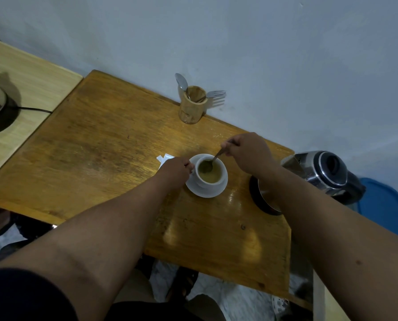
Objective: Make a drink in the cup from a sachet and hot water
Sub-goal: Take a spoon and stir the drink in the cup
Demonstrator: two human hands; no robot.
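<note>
A white cup [213, 181] stands on a white saucer [216, 192] in the middle of the wooden table [96, 158]. It holds a light brown drink. My right hand [248, 154] pinches the handle of a metal spoon [213, 162] whose bowl dips into the drink. My left hand [176, 173] grips the cup's left side at the handle. A torn white sachet [164, 158] lies on the table behind my left hand, partly hidden by it. A steel electric kettle [325, 174] sits on its base at the table's right edge, behind my right forearm.
A wooden holder [192, 105] with a spoon and a fork stands by the wall at the back. A paler table [31, 89] to the left carries a dark appliance with a cord. A blue plastic seat [387, 205] is at the right.
</note>
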